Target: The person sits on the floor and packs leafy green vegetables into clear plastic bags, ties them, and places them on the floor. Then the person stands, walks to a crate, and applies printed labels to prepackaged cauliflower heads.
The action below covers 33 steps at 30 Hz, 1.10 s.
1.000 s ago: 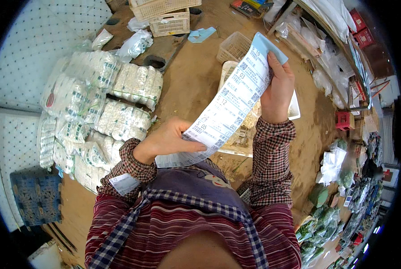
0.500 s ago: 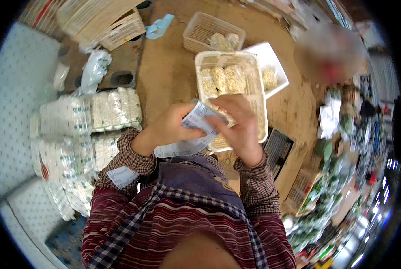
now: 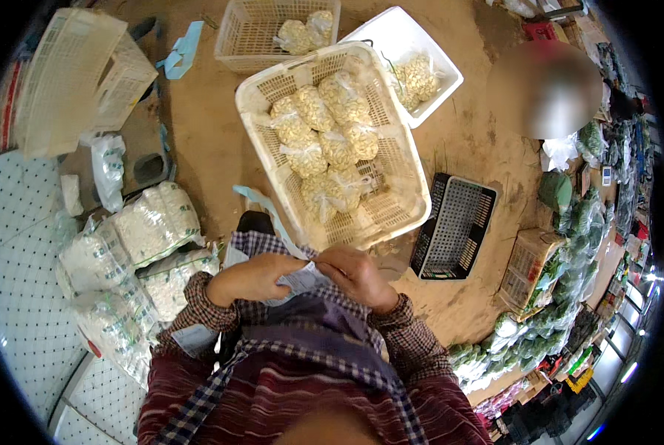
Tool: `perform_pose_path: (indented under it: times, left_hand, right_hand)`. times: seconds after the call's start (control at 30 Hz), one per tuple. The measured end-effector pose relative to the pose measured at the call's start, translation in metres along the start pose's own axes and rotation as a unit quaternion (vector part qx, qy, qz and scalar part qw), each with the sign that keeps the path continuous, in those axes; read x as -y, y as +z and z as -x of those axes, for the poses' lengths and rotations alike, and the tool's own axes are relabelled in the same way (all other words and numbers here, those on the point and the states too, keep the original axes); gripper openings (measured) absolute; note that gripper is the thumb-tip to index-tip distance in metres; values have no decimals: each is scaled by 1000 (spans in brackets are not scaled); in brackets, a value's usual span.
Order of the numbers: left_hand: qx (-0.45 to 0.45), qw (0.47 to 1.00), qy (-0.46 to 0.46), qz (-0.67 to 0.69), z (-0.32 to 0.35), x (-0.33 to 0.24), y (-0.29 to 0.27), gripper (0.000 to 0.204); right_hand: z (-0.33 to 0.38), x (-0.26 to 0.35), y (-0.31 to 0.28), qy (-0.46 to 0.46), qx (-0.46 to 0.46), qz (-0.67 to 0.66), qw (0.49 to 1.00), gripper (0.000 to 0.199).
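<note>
A strip of white printed labels (image 3: 302, 280) is held close to my apron, above the near side of a cream plastic crate. My left hand (image 3: 252, 280) is closed around the strip. At the strip's upper right edge, the fingers of my right hand (image 3: 355, 276) are pinched together on it. Part of the strip is hidden behind the fingers. Another white label (image 3: 196, 339) is stuck to my left sleeve. Several knotted clear bags of pale, bean-like pieces (image 3: 335, 144) lie inside the cream crate (image 3: 413, 182).
Behind the cream crate stand a smaller crate (image 3: 232, 44) and a white foam box (image 3: 450, 81), both with similar bags. A black crate (image 3: 439, 268) lies to the right. Wrapped white packs (image 3: 154, 222) are stacked at left. A person (image 3: 547, 89) is at far right, near bagged greens (image 3: 584, 230).
Both hands have come down toward my apron with the label strip, and my right fingers have closed at its edge. The view has shifted, and the cream crate is now less covered.
</note>
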<state>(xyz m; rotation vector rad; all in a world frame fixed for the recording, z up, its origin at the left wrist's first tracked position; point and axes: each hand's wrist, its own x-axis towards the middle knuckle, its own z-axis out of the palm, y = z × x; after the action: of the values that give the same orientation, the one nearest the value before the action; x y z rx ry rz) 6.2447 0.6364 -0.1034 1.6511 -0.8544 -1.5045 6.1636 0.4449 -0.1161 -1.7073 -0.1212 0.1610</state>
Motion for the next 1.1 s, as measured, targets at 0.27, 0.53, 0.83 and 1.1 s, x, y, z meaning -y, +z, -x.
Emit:
perform_pose_path:
  times: [0.27, 0.53, 0.83, 1.1]
  left_hand:
    - [11, 973, -61, 224, -144, 154, -83, 58]
    - [-166, 841, -157, 491, -212, 278, -145, 61]
    - [-121, 835, -153, 515, -226, 313, -158, 62]
    - [-134, 835, -128, 518, -241, 312, -150, 61]
  right_hand:
    - [-80, -241, -54, 410, -200, -230, 859, 17]
    - [-275, -442, -113, -109, -214, 459, 855, 17]
    - [-174, -567, -44, 166, 129, 566, 797, 38]
    - [-319, -540, -92, 231, -205, 545, 779, 73]
